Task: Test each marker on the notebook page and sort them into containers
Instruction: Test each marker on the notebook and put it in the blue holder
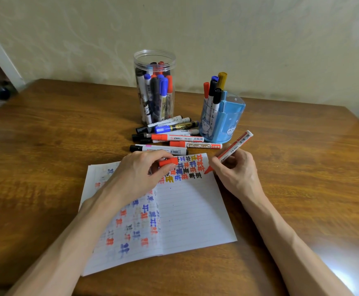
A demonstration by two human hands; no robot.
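Observation:
An open lined notebook lies on the wooden table, its pages covered with red, blue, black and gold test marks. My right hand grips an uncapped red marker, whose tip touches the page at its upper right edge. My left hand rests on the notebook and pinches the red cap. Several capped markers lie in a pile behind the notebook. A clear plastic jar holds several markers. A blue pen holder holds several more.
The wooden table runs up to a pale wall at the back. A doorway and dark objects show at the far left edge. Bare tabletop lies left and right of the notebook.

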